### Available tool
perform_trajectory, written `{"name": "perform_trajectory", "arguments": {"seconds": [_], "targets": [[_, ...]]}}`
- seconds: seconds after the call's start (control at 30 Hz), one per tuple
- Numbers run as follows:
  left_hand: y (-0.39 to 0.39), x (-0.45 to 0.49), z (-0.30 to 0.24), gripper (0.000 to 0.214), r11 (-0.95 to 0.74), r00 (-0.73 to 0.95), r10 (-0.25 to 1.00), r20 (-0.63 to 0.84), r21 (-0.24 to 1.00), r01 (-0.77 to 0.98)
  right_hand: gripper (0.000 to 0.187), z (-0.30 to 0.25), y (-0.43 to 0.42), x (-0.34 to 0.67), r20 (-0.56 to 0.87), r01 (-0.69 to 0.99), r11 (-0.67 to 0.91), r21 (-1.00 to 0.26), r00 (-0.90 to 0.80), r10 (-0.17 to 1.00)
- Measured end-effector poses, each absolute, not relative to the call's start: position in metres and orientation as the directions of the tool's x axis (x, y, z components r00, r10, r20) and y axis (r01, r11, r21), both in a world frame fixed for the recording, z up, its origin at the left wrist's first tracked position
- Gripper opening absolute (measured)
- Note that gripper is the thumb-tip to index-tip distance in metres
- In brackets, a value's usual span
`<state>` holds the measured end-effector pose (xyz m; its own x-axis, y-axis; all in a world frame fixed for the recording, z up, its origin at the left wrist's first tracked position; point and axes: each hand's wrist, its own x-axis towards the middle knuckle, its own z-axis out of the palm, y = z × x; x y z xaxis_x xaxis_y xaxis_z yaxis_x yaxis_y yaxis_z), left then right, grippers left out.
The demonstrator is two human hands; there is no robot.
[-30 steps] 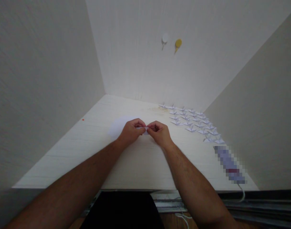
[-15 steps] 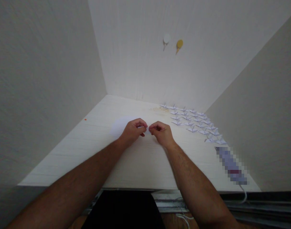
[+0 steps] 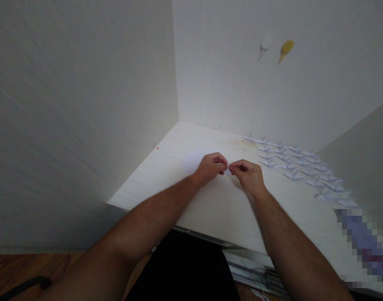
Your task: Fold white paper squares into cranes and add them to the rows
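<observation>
Over the middle of the white tabletop (image 3: 219,209), my left hand (image 3: 211,167) and my right hand (image 3: 251,177) meet almost fingertip to fingertip. Both are closed in a pinch on a small piece of white paper (image 3: 228,166), most of which the fingers hide. Its folds are too small to make out. Behind my left hand lies a pale white paper sheet or stack (image 3: 191,159), partly covered by that hand. Several folded white paper cranes (image 3: 292,175) stand in rows to the right of my right hand.
Walls enclose the table at the left, back and right. A white hook (image 3: 266,43) and a yellow hook (image 3: 287,47) are on the back wall. A pixelated bluish object (image 3: 361,238) lies at the right edge. A tiny orange speck (image 3: 157,148) is near the left wall.
The view has swung left and tilted, so the table, cranes and hands appear farther right. Both hands keep their pinch on the paper with little change.
</observation>
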<state>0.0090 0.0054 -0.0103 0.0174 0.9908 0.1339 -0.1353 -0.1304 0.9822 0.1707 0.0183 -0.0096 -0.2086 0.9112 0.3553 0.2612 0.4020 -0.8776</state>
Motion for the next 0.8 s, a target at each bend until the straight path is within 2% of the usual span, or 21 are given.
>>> {"name": "perform_trajectory", "arguments": {"seconds": [0.3, 0.57, 0.8], "targets": [[0.0034, 0.0047, -0.0052, 0.014, -0.126, 0.052, 0.990, 0.133, 0.986, -0.109, 0.016, -0.0059, 0.0177, 0.1691, 0.331, 0.284, 0.377, -0.882, -0.197, 0.923], [0.0018, 0.0019, -0.0011, 0.017, -0.162, 0.051, 0.985, 0.162, 0.987, -0.007, 0.022, -0.0045, 0.0227, 0.1654, 0.188, 0.120, 0.222, -0.968, -0.240, 0.952], [0.0026, -0.0010, -0.0022, 0.016, -0.182, 0.025, 0.983, 0.180, 0.977, 0.113, 0.019, 0.0000, 0.0193, 0.1652, 0.165, 0.194, 0.217, -0.957, -0.250, 0.954]]}}
